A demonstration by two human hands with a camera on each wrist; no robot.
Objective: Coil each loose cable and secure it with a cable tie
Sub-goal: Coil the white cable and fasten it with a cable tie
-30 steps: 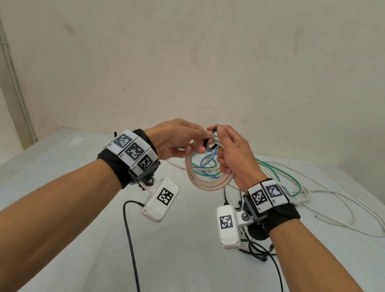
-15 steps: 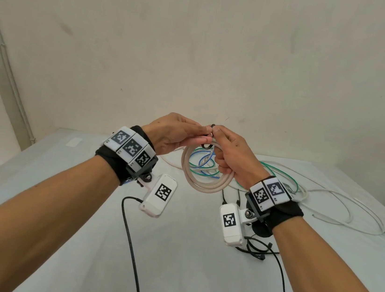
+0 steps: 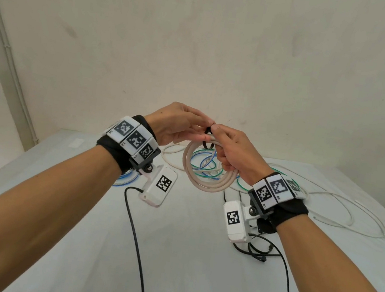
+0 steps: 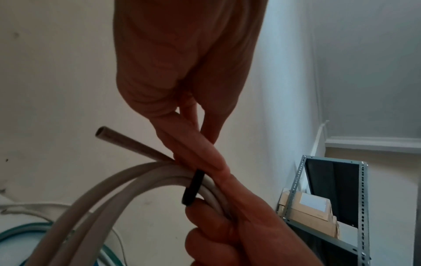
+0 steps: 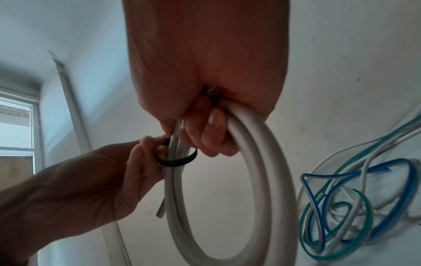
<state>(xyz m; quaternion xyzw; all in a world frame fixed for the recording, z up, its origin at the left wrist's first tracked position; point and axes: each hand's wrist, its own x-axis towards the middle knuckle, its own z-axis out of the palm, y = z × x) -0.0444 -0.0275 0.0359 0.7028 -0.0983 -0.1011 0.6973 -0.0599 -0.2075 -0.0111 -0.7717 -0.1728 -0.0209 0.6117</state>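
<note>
No word, brand or number can be read with certainty. The white blocks on the left wristband (image 3: 135, 138) and the right wristband (image 3: 276, 190) carry black-and-white square code patterns, and each block has a very small mark at its edge, too small to read. The two white camera boxes, left (image 3: 159, 185) and right (image 3: 235, 221), also show one such pattern each. The cardboard boxes (image 4: 312, 214) on the metal shelf bear a blank pale label.

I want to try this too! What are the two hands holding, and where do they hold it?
The right hand grips the coiled beige cable at the top of its loops. The left hand fingers pinch the black cable tie looped around that spot.
</note>
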